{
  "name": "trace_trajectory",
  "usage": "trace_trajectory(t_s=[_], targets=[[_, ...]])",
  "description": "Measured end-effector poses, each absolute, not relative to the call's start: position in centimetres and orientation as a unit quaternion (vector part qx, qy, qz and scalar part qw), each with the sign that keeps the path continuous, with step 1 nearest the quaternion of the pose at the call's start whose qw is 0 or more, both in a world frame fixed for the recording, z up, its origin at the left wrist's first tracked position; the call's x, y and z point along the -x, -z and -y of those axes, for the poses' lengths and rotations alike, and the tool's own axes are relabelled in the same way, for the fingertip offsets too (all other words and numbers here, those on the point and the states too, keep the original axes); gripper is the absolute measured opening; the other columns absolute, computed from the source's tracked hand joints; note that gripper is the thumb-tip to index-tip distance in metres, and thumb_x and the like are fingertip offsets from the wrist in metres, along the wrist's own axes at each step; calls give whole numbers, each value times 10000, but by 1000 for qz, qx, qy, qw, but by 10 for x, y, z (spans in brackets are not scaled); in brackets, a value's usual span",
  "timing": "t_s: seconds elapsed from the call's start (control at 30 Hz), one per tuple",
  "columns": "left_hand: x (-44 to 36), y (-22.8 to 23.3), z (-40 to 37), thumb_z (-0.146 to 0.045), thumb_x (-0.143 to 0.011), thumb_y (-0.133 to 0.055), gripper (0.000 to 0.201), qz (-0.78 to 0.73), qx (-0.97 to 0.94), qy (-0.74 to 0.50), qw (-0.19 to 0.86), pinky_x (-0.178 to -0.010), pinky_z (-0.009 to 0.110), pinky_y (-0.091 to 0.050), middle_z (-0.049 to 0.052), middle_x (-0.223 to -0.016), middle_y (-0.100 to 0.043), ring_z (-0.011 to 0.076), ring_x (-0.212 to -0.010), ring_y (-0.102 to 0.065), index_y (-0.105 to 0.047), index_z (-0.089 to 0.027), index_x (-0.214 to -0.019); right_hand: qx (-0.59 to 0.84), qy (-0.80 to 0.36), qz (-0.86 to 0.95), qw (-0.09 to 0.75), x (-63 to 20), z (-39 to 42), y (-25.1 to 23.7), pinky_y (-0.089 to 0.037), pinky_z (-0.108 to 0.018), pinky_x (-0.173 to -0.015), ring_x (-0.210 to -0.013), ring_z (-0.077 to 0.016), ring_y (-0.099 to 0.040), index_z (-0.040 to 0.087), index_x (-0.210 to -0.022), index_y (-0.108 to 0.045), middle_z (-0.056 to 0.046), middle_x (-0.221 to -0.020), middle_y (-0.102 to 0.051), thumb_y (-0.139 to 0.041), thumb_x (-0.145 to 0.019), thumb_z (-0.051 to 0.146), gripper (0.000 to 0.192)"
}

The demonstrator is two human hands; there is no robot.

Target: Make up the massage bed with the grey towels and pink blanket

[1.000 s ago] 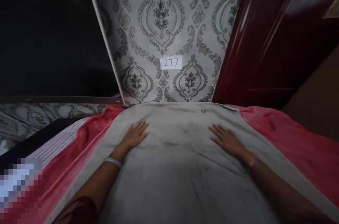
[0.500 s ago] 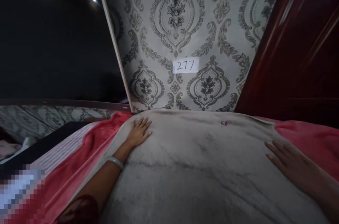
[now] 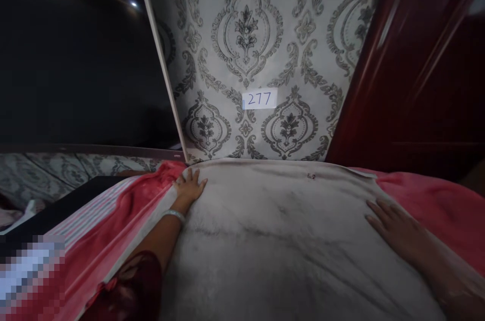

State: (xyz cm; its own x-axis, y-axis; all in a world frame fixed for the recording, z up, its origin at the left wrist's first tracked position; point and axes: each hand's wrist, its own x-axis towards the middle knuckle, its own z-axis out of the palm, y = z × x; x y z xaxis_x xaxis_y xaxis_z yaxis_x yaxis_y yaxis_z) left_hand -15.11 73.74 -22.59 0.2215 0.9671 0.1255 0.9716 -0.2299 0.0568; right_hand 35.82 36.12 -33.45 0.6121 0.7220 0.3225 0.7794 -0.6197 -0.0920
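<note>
Left hand (image 3: pixel 190 188): resting palm down near the far left edge of the grey cloth (image 3: pixel 265 265), with fingers open and fanned wide.
Left arm (image 3: pixel 163 240): banded at the wrist with a pale bracelet (image 3: pixel 174 214), covered farther up by a dark red sleeve (image 3: pixel 136 283).
Right hand (image 3: pixel 397 229): laid over the right side of the grey cloth, palm down, with fingers open, straight and slightly apart; close to the red fabric (image 3: pixel 447 202).
Grey cloth: spread under both hands, reaching back to the foot of the wallpaper (image 3: pixel 246 33); creased across the middle and toward the right; marked by a small dark red mark (image 3: pixel 311 176) near the far edge, between the hands.
Red fabric: showing beyond both sides of the grey cloth, bunched into folds at the far left.
Striped cloth (image 3: pixel 96 208): just left of the folds, beside a dark surface (image 3: pixel 62 203).
Wallpaper: grey-patterned, bearing a paper slip (image 3: pixel 259 99) handwritten "277".
Sides: black screen (image 3: pixel 76 68) at left, glossy dark red panel (image 3: pixel 420 68) at right.
</note>
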Motion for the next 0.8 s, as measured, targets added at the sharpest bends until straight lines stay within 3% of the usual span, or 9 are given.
trace_trajectory(t_s=[0.13, 0.27, 0.33, 0.43, 0.6, 0.8], targets=[[147, 208, -706, -643, -960, -254, 756, 581, 812, 46, -13, -1102, 738, -264, 224, -1631, -274, 482, -1465, -296, -417, -185, -1540, 913, 43, 400, 62, -329, -365, 292, -265, -538, -1208, -1508, -325, -264, 188, -1559, -395, -82, -1636, -305, -303, -948, 478, 682], [133, 212, -641, -581, -987, -318, 638, 451, 891, 38, -35, -1192, 642, -206, 113, -1671, -228, 354, -1542, -179, -374, -297, -1555, 922, -13, 381, 61, -260, -385, 245, -338, -669, -1103, -1492, -418, -260, 106, -1553, -387, -222, -1623, -268, -247, -1018, 409, 630], [125, 223, -605, -597, -979, -365, 657, 345, 937, 27, -55, -1212, 637, -157, 85, -1685, -179, 343, -1554, -127, -326, -322, -1574, 882, 9, 466, 74, -208, -400, 237, -233, -572, -1203, -1546, -322, -120, 209, -1597, -307, -104, -1681, -148, -269, -1033, 447, 612], [116, 244, -565, -628, -981, -339, 667, 247, 966, 31, -72, -1223, 648, -117, 59, -1681, -204, 345, -1554, -125, -301, -341, -1582, 759, -23, 646, 82, -132, -417, 246, -158, -586, -1220, -1548, -314, -110, 297, -1598, -293, -39, -1683, -135, -374, -1015, 491, 619], [109, 256, -552, -615, -995, -309, 640, 268, 961, 52, -48, -1231, 623, -151, 50, -1662, -272, 328, -1543, -189, -343, -331, -1568, 738, -47, 667, 92, -93, -422, 263, -167, -558, -1226, -1541, -288, -165, 290, -1585, -327, -37, -1668, -199, -306, -1032, 548, 611], [173, 235, -591, -515, -1013, -347, 604, 439, 898, -10, 15, -1197, 647, -202, 68, -1658, -272, 361, -1531, -207, -347, -283, -1570, 865, -18, 501, 40, -187, -357, 263, -211, -539, -1208, -1522, -312, -222, 265, -1579, -347, -54, -1665, -228, -301, -1040, 490, 585]])
